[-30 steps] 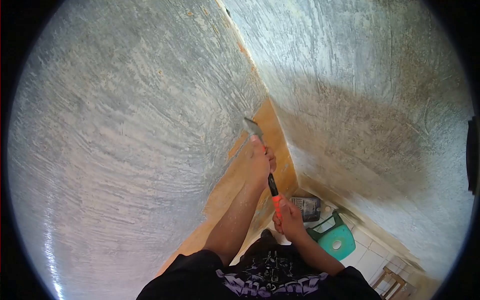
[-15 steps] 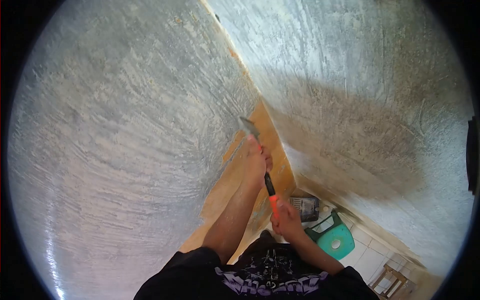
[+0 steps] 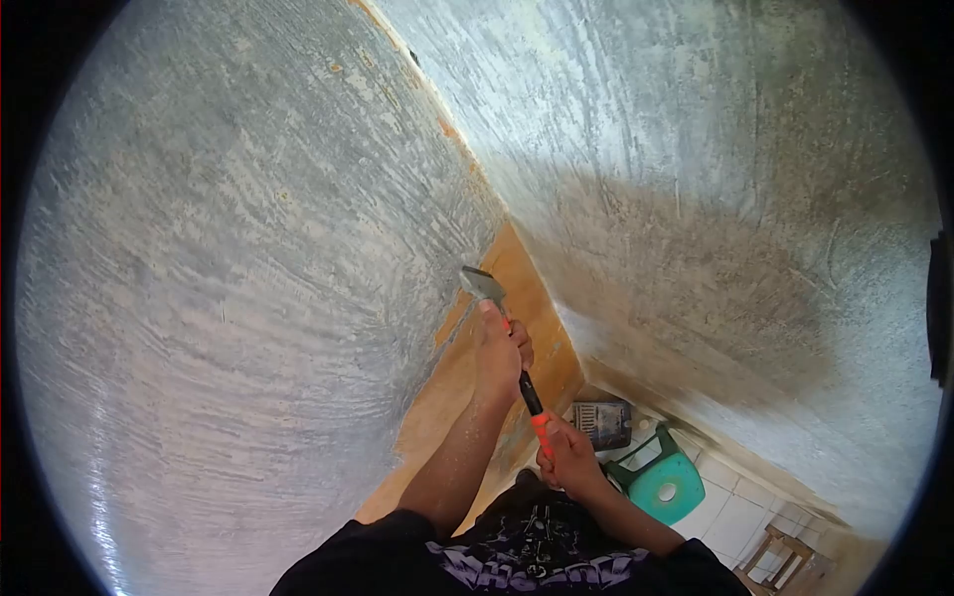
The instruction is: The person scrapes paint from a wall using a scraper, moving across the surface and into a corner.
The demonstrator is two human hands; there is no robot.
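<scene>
Both my hands grip a long-handled scraper [image 3: 532, 394] with a black and orange handle and a flat metal blade. My left hand [image 3: 503, 350] is wrapped round the upper handle just below the blade, thumb pointing up along it. Around the orange lower end, my right hand [image 3: 570, 458] is closed. The blade meets the left wall [image 3: 268, 278] in this view, near the edge between its rough grey-white coating and a bare orange-tan strip [image 3: 532, 298] along the corner.
A streaked grey right wall [image 3: 696, 228] joins the left one at the corner. Below stand a green stool [image 3: 668, 492] with a round hole and a dark, ribbed box-like object [image 3: 602, 424]. A small wooden stool [image 3: 783, 561] is on the white tiled floor [image 3: 720, 512].
The scraper and both hands have shifted a little down and left, and the blade's face shows more. The camera view has tilted slightly too. Both hands keep their grip.
</scene>
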